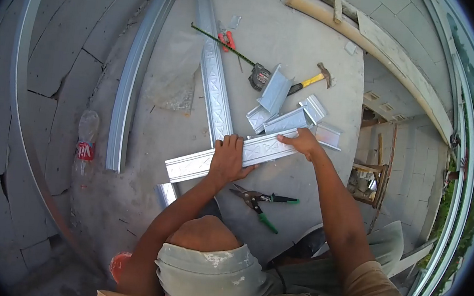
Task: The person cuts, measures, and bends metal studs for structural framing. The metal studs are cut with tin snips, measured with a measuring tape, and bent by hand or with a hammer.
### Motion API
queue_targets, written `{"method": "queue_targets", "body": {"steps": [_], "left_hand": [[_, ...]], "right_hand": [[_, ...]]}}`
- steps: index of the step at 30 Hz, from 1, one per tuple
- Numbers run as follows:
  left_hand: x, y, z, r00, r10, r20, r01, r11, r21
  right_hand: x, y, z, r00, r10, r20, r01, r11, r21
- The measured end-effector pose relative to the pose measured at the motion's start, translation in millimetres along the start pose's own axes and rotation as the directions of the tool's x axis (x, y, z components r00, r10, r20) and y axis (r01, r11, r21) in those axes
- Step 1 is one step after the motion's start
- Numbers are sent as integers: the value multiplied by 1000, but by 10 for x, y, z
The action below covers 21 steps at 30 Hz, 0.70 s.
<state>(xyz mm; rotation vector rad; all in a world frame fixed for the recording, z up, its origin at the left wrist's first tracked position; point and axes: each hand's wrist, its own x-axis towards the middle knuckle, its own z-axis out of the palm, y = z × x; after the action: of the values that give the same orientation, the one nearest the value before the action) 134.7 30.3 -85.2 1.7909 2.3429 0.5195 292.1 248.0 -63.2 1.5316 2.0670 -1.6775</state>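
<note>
A short silver metal channel (260, 148) with a pressed zigzag pattern lies across in front of me, slightly tilted up to the right. My left hand (227, 159) is closed over its middle, fingers on the far edge. Near its right end my right hand (305, 143) grips it, thumb on top and the other fingers partly hidden. A long metal channel (214, 86) stretches away beyond my left hand. Closer to my knees lie tin snips (259, 200) with green and black handles. Several short cut channel pieces (287, 120) are heaped just past the held channel.
A tape measure (260, 76) with its blade out, a claw hammer (312, 81) and red-handled pliers (228, 40) lie on the concrete floor (157, 209). Left are another long channel (130, 92) and a plastic bottle (86, 139). The floor ends at an edge on the right, beside a cardboard-coloured tube (345, 28).
</note>
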Motion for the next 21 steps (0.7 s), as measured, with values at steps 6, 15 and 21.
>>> {"method": "queue_targets", "body": {"steps": [6,15,21], "left_hand": [[33,-20,-24,999,-33,-7,32,999,-16],[58,-32,-32,996,-92,21,93,995,-30],[141,-14,149,986,-153,-67,157,987,47]], "right_hand": [[-202,-318,38,992,0,-125,-21,987,-161],[-306,-555,272,903,-279,-328,29,799,-601],[-1055,-1186,993,805,-408,-430,108,814,-570]]}}
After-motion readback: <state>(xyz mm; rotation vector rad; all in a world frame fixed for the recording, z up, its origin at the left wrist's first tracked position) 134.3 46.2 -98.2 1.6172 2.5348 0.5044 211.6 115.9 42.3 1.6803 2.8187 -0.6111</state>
